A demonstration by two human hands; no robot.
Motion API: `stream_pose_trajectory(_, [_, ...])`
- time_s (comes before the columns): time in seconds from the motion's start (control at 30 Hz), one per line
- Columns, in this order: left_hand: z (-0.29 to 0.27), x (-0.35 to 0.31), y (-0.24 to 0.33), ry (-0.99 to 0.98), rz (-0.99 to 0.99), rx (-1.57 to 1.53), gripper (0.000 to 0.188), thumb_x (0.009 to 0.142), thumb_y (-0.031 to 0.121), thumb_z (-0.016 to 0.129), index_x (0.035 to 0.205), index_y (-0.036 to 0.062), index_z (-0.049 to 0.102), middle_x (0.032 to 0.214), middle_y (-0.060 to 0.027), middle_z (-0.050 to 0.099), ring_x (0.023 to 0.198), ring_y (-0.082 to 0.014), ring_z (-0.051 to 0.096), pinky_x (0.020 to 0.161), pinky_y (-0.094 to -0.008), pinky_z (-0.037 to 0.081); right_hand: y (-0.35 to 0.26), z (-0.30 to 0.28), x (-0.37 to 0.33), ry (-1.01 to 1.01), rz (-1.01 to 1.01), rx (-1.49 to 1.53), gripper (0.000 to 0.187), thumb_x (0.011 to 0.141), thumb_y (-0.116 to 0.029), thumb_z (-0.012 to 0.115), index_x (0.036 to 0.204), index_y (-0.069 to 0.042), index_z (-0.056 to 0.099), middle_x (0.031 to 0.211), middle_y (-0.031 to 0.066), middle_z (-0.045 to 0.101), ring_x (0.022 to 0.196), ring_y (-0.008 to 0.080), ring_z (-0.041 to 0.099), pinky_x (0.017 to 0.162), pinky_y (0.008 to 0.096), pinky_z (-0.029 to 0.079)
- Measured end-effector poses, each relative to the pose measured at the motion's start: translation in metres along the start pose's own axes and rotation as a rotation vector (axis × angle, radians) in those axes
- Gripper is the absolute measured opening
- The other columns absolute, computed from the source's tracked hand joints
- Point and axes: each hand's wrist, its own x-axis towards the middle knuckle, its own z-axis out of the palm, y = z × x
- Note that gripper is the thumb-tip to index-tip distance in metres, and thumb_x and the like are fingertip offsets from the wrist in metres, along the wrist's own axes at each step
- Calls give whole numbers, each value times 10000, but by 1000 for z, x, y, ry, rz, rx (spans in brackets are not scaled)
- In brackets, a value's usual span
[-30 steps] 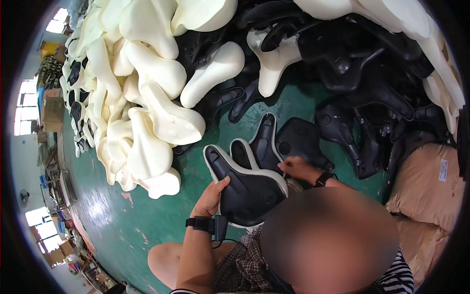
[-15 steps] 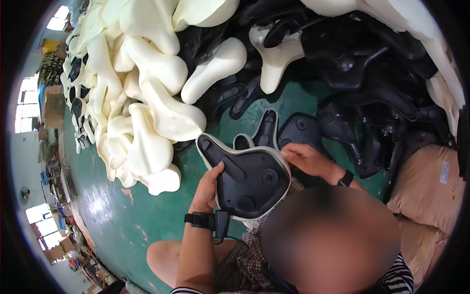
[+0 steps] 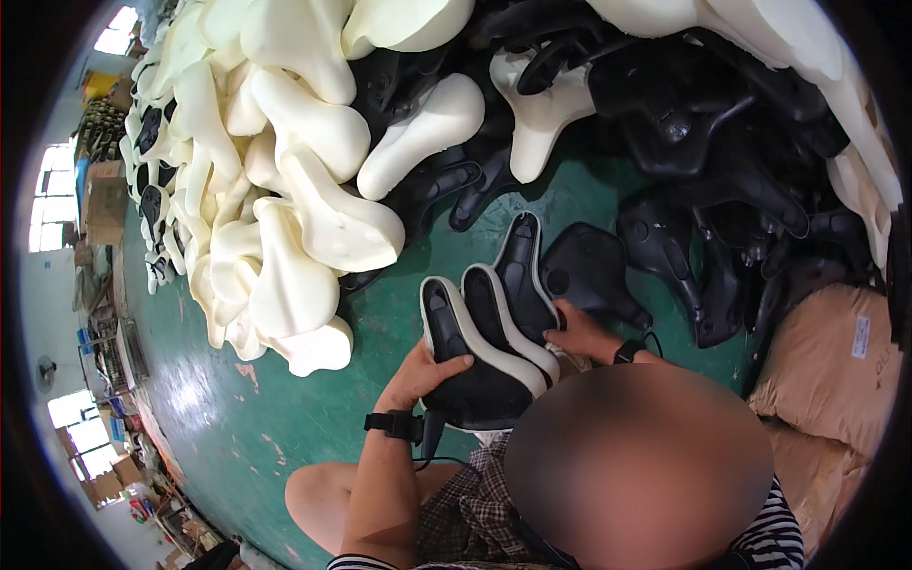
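Well left of the left hand lies a heap of smooth cream foam saddle pads [image 3: 290, 275], probably light and soft. The left hand [image 3: 425, 373] pinches the nearest bicycle saddle, a black moulded-plastic shell edged in cream foam [image 3: 480, 394], thumb over its left edge. It looks light, with a stiff shell that should bear a firm hold; the foam rim may dent, and the smooth plastic could slip. Just right of that hand stand a narrow-nosed middle saddle [image 3: 483, 302] and a similar far saddle [image 3: 519, 271]. The right hand [image 3: 581, 334] is bent at the far saddle's right edge, a sensible hold; whether it grips, I cannot tell.
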Motion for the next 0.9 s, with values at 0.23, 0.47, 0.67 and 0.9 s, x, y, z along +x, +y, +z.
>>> stream_pose_trajectory(0.23, [-5, -22, 11, 124, 64, 77, 609, 766, 236, 780, 1246, -9, 498, 1121, -103, 627, 1033, -187, 581, 910, -314, 459, -21, 3, -12, -26, -36, 125, 496, 789, -198, 647, 1208, -25, 444, 1056, 206, 578, 971, 311, 580, 807, 417, 457])
stream_pose_trajectory(0.47, [-22, -67, 33, -227, -110, 157, 714, 834, 303, 701, 1412, 95, 336, 1216, -69, 566, 1012, -151, 565, 771, -278, 517, 4, -9, -41, -218, 88, 496, 374, 876, -128, 562, 1197, 1, 421, 994, 162, 605, 822, 225, 618, 674, 361, 506])
stream_pose_trajectory(0.67, [-15, -122, 31, -403, -365, 207, 566, 858, 387, 653, 1288, 70, 469, 1000, -16, 608, 650, -110, 547, 521, -220, 453, -55, -16, -44, -469, 226, 141, 328, 834, -157, 580, 1078, 37, 478, 831, 136, 623, 662, 216, 634, 609, 349, 532])
stream_pose_trajectory(0.9, [-258, -253, 111, 662, 935, 45, 445, 894, 183, 581, 1271, -11, 449, 1208, -183, 558, 1147, -306, 529, 1011, -439, 413, -417, -52, -8, -380, -551, 369, 404, 912, -233, 561, 1218, -4, 432, 828, 62, 586, 672, 185, 614, 584, 307, 520])
